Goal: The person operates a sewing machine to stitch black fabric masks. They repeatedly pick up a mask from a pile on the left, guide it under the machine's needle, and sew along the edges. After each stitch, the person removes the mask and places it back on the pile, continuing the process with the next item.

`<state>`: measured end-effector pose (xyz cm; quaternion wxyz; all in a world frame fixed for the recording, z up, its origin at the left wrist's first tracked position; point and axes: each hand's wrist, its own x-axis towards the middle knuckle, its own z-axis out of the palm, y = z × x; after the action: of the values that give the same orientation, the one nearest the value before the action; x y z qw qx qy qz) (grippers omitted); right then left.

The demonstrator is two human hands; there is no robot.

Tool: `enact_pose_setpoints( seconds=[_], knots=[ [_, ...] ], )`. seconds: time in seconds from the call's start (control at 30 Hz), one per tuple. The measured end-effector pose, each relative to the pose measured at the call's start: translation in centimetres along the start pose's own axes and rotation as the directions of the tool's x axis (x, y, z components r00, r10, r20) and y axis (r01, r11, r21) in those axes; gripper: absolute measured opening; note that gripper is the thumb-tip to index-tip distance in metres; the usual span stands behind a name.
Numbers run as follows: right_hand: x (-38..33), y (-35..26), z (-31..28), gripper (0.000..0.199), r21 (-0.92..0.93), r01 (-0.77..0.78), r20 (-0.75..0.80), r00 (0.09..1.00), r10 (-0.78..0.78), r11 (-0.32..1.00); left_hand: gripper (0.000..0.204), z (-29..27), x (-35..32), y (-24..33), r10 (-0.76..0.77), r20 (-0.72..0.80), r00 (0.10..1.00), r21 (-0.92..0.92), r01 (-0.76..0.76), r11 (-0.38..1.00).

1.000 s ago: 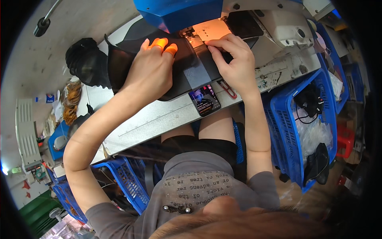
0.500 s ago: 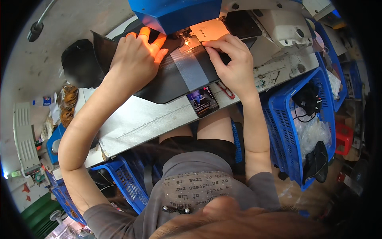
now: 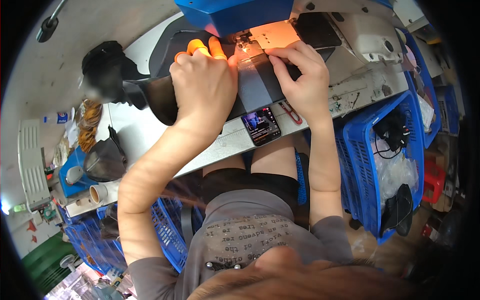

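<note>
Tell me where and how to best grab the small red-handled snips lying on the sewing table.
Take the small red-handled snips by the looped handles, coming from above on the table's near edge; they lie flat beside the smartphone, just under the right hand.

White tabletop [image 3: 150, 132] carries dark fabric piece [image 3: 165, 97], phone [image 3: 261, 126] at near edge, red-handled scissors [image 3: 291, 111] beside phone.

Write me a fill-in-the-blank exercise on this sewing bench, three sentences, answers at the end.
1. The left hand presses flat on the ____ workpiece.
2. The phone lies between the workpiece and the table's ____ edge.
3. The crate at the person's right is ____ in colour.

Missing words: black; near; blue
</note>
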<state>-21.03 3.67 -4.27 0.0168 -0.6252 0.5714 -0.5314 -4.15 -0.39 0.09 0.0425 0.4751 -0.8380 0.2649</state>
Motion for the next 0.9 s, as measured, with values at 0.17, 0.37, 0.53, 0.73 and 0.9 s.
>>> enact_pose_setpoints(
  seconds=[0.17,0.37,0.53,0.73,0.9],
  knots=[
    [0.2,0.1,-0.1,0.007,0.019,0.006,0.013,1.0,-0.006,1.0,0.043,0.4,0.5,-0.2,-0.057,-0.047,0.997,-0.001,0.057,0.998],
    [0.2,0.1,-0.2,0.007,0.008,0.018,0.028,0.999,-0.018,1.0,0.05,-0.5,-3.6,-3.1,0.005,-0.027,1.0,-0.15,-0.009,0.989],
    [0.1,0.0,-0.1,0.007,0.016,-0.019,0.001,1.0,0.019,1.0,0.078,-1.2,-7.4,-4.0,0.163,-0.112,0.98,-0.208,-0.184,0.961],
    [0.0,0.0,-0.1,0.007,0.029,-0.026,0.025,0.999,0.025,0.999,0.071,0.3,-9.7,-4.8,0.162,-0.174,0.971,-0.281,-0.206,0.937],
    [0.0,0.0,-0.1,0.006,0.036,-0.038,0.014,0.999,0.037,0.999,0.07,1.7,-10.8,-6.7,0.07,-0.246,0.967,-0.474,-0.183,0.861]
  ],
)
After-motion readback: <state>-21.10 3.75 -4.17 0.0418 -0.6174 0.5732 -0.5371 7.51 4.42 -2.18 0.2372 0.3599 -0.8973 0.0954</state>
